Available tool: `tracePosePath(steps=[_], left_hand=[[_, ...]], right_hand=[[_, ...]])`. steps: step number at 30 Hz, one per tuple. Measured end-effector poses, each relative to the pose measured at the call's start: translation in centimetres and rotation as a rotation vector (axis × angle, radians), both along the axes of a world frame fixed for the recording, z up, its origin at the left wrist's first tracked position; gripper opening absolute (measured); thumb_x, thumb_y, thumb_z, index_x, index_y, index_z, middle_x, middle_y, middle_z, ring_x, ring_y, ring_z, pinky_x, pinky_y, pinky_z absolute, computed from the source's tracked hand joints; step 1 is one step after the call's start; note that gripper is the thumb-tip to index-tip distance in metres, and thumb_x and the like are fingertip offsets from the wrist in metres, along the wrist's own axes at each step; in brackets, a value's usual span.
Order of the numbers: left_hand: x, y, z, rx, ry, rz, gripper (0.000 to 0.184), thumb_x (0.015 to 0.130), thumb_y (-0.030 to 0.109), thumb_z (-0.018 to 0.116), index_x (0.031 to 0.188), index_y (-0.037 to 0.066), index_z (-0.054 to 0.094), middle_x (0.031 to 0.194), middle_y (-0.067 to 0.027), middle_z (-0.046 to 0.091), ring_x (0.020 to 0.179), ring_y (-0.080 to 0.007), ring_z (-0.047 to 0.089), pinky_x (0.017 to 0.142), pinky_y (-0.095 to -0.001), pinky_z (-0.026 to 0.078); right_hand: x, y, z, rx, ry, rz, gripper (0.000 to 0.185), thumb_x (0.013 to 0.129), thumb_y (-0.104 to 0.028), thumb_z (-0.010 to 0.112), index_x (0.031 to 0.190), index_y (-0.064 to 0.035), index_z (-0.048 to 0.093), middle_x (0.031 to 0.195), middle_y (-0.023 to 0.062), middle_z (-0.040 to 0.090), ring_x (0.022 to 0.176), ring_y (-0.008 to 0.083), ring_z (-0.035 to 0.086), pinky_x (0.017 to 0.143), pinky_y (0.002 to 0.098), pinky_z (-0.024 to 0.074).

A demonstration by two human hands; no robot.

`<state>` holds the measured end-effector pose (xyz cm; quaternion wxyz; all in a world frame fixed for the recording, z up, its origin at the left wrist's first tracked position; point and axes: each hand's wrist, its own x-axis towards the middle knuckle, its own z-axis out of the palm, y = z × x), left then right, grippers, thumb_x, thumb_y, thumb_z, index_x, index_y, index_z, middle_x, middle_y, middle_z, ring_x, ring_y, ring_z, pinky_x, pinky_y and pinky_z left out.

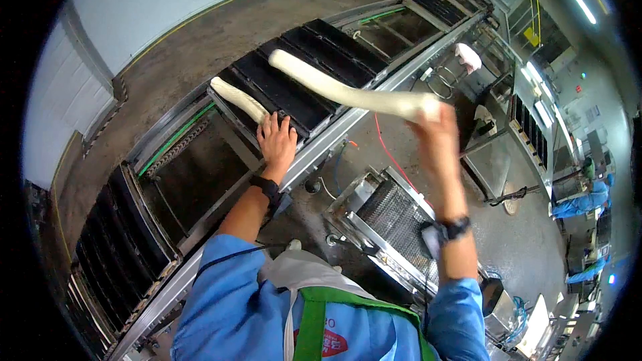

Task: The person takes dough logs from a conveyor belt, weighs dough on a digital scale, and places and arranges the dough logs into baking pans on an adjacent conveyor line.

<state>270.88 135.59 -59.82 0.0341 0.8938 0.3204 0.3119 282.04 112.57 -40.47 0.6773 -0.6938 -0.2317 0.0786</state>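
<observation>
A long pale roll of dough [348,95] stretches from my right hand [436,135] across the black baking pans [294,97]. My right hand is closed round its near end and is blurred by motion. The far end is above the pans; whether it touches them I cannot tell. A second dough roll [241,99] lies in the leftmost slot of the same pan set. My left hand [277,139] rests over its near end, with the fingers spread and pointing away from me.
The pans sit on a metal conveyor [341,132] with a chain and green strip. More black pans [120,247] stand farther left. A short mesh-belt machine [394,217] is below my right arm. Two people in blue [587,200] are at far right.
</observation>
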Motion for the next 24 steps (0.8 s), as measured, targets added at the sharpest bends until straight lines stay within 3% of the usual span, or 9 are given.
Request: tracePosePath(steps=[1,2,6,8,11,13,14,18,24], left_hand=[[0.0,0.0,0.1,-0.004,0.007,0.0,0.031,0.075,0.025,0.05,0.103,0.012,0.053,0.116,-0.0105,0.042,0.115,-0.0261,0.03,0.092,-0.0436,0.024],[0.0,0.0,0.0,-0.008,0.016,-0.004,0.031,0.075,0.025,0.049,0.103,0.012,0.053,0.116,-0.0107,0.042,0.115,-0.0259,0.03,0.092,-0.0437,0.024],[0.7,0.9,-0.8,-0.035,0.051,0.042,0.033,0.077,0.028,0.046,0.107,0.013,0.05,0.119,-0.0108,0.04,0.116,-0.0256,0.028,0.093,-0.0438,0.022],[1.0,1.4,-0.8,-0.046,0.065,0.041,0.032,0.078,0.028,0.045,0.107,0.014,0.05,0.12,-0.0105,0.04,0.116,-0.0247,0.03,0.093,-0.0434,0.023],[1.7,2.1,-0.9,0.015,0.108,-0.011,0.032,0.075,0.026,0.048,0.104,0.014,0.05,0.113,-0.0085,0.045,0.107,-0.0255,0.038,0.087,-0.0423,0.03],[2.5,2.1,-0.6,-0.021,0.119,-0.107,0.034,0.072,0.024,0.049,0.105,0.013,0.049,0.102,-0.0079,0.051,0.097,-0.0264,0.045,0.08,-0.0412,0.036],[2.6,2.1,-0.7,-0.045,0.112,-0.169,0.036,0.071,0.024,0.05,0.105,0.013,0.048,0.096,-0.0078,0.054,0.092,-0.0268,0.049,0.076,-0.0407,0.038],[4.1,2.6,-1.1,-0.211,0.283,-0.101,0.041,0.073,0.027,0.048,0.114,0.022,0.043,0.104,-0.0081,0.054,0.088,-0.0294,0.052,0.073,-0.041,0.04],[6.5,4.1,-3.8,-0.051,0.299,-0.385,0.037,0.085,0.031,0.035,0.115,0.012,0.043,0.101,-0.0151,0.053,0.091,-0.0316,0.049,0.076,-0.0404,0.037]], right_hand=[[1.0,2.0,-3.5,-0.161,-0.013,0.135,0.03,0.077,-0.01,0.053,0.104,-0.0062,0.042,0.1,0.0056,0.046,0.092,0.0154,0.046,0.079,0.0319,0.0401],[-0.7,3.4,-4.2,-0.054,0.253,0.382,0.039,0.075,-0.011,0.055,0.111,-0.0066,0.039,0.107,0.007,0.043,0.097,0.0159,0.043,0.082,0.0326,0.0376],[-0.3,0.3,-10.8,-0.278,0.263,0.4,0.05,0.072,-0.013,0.058,0.118,-0.0086,0.036,0.117,0.0084,0.038,0.107,0.0192,0.037,0.086,0.0324,0.034],[1.4,-5.7,-15.7,-0.405,0.212,0.267,0.046,0.072,-0.015,0.059,0.113,-0.0085,0.041,0.117,0.0095,0.039,0.108,0.0201,0.036,0.086,0.0312,0.0342],[1.7,-16.7,-20.3,-0.98,-0.085,0.129,0.042,0.069,-0.018,0.06,0.107,-0.0074,0.047,0.109,0.0135,0.046,0.104,0.0253,0.042,0.085,0.0332,0.0356],[-0.2,-24.4,-23.2,-1.254,0.034,-0.014,0.046,0.065,-0.024,0.064,0.104,-0.0074,0.048,0.106,0.0173,0.048,0.1,0.0324,0.044,0.084,0.0384,0.0364],[-1.6,-28.1,-24.3,-1.393,0.076,-0.032,0.051,0.064,-0.027,0.064,0.11,-0.0144,0.046,0.107,0.0159,0.046,0.1,0.0344,0.042,0.082,0.042,0.0375],[-8.8,-38.1,-27.1,-1.597,0.16,-0.302,0.057,0.061,-0.026,0.067,0.112,-0.0172,0.044,0.111,0.0159,0.043,0.106,0.0329,0.037,0.084,0.0435,0.0356],[-13.6,-43.6,-22.9,-1.805,0.205,-0.63,0.064,0.058,-0.016,0.066,0.115,-0.0219,0.039,0.127,0.0088,0.026,0.117,0.0312,0.025,0.084,0.051,0.0332]])
